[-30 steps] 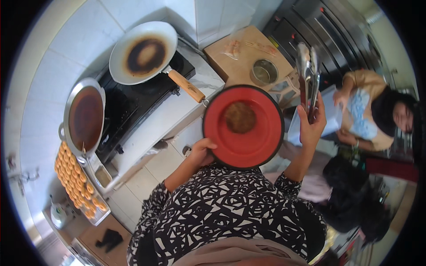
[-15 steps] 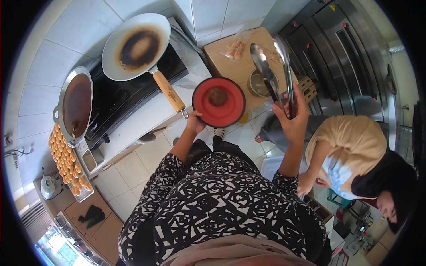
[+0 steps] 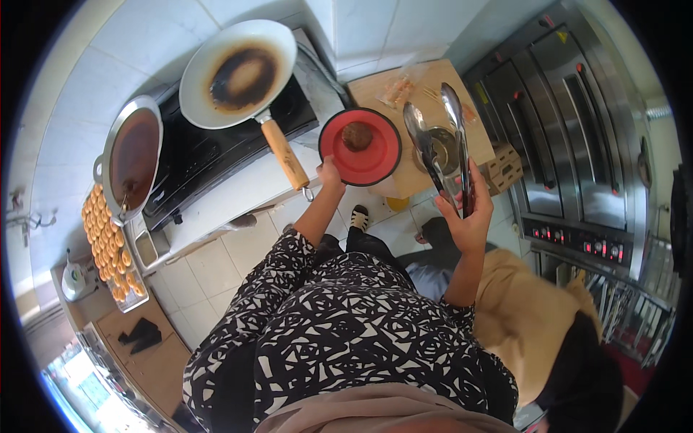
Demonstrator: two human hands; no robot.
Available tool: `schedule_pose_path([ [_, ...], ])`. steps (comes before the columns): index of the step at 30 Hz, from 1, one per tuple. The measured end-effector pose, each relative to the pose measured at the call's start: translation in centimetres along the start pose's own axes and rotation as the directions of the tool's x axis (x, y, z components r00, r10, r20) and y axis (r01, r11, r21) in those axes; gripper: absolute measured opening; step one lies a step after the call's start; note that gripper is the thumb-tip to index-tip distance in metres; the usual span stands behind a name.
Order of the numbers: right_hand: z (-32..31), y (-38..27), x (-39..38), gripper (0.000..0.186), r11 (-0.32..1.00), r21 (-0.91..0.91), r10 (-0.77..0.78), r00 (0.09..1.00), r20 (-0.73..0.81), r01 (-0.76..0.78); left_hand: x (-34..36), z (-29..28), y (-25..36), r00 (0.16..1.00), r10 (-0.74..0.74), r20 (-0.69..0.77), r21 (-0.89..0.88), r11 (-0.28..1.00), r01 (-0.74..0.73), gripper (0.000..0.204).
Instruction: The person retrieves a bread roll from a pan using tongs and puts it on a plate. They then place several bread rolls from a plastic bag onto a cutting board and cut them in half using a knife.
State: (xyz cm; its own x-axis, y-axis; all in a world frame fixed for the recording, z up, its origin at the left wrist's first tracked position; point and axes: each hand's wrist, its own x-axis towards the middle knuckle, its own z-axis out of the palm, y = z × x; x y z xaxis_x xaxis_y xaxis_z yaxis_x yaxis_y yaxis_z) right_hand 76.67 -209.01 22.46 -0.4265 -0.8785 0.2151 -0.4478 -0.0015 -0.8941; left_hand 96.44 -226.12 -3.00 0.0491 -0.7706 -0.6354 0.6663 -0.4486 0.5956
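Observation:
A red plate (image 3: 369, 166) with a dark rim carries one round, browned patty (image 3: 356, 136). My left hand (image 3: 330, 175) grips this plate by its near left edge, beside the end of the frying pan's handle. Metal tongs (image 3: 453, 108) point away from me in my right hand (image 3: 468, 216), their jaws apart with nothing between them. The tongs stand over the wooden table, to the right of the plate. On the stove, a white frying pan (image 3: 198, 101) has dark burnt residue across its base and a wooden handle (image 3: 284, 154) reaching toward me.
Left of the black stove (image 3: 177, 162) is a wide pan of brown sauce (image 3: 137, 151). A tray of small golden pieces (image 3: 107, 249) lies below it. The wooden table (image 3: 476, 108) bears plastic bags and a round container (image 3: 444, 144). A person (image 3: 520, 317) bends close beside my right arm, before steel ovens (image 3: 577, 137).
The view has shifted. My left hand has brought the plate a little farther away and nearer the frying pan. The tongs have come slightly lower. The other person has bent nearer behind my right arm.

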Motion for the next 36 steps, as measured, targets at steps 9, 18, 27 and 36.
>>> schedule_pose_path([
  [9, 1.7, -1.4, 1.7, 0.078, 0.998, -0.018, -0.066, 0.994, 0.086, 0.068, -3.0, -0.6, 3.5, 0.921, 0.387, -0.053, 0.226, 0.903, -0.366, 0.054],
  [18, 1.8, -0.6, 2.3, 0.079, 0.998, -0.002, -0.055, 0.996, 0.073, 0.056, -9.3, -0.3, 15.2, 0.707, 0.083, 0.703, -0.277, 0.947, 0.164, 0.045],
  [27, 0.6, 0.2, 1.3, 0.078, 0.997, 0.006, -0.071, 0.995, 0.073, 0.071, -7.6, 2.0, 20.5, 0.647, 0.008, 0.762, -0.359, 0.837, 0.413, 0.008],
  [36, 2.4, -0.2, 1.4, 0.078, 1.000, -0.024, -0.012, 0.999, -0.029, 0.011, -12.2, -2.4, 24.6, 0.809, -0.054, 0.585, -0.039, 0.995, 0.095, 0.008],
])
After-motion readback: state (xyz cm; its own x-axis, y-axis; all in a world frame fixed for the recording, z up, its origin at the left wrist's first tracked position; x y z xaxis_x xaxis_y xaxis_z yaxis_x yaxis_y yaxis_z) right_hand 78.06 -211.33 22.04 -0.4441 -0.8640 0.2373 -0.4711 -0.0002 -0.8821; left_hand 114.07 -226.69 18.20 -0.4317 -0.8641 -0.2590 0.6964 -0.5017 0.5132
